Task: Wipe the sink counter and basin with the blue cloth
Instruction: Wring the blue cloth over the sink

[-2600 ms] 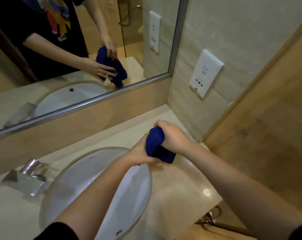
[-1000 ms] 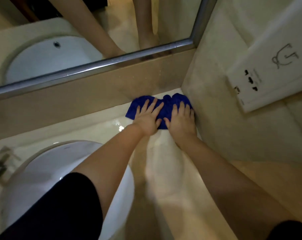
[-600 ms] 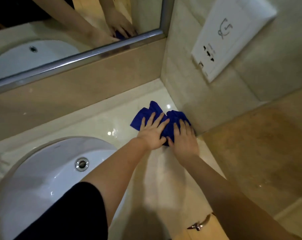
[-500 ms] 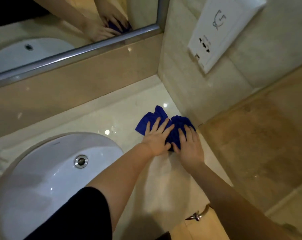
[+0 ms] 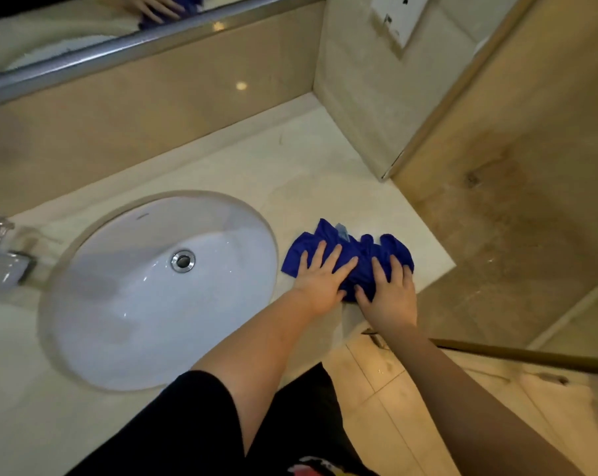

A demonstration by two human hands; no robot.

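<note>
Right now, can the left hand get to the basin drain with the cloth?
Probably yes. The left hand presses the blue cloth on the counter right beside the basin; nothing lies between it and the drain.

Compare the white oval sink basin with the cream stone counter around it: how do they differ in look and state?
The white oval sink basin is sunken and curved, with a round metal drain; the cream stone counter is flat. The crumpled blue cloth lies on the counter, not in the basin, pressed by the left hand and right hand with straight fingers. Both surfaces are glossy.
</note>
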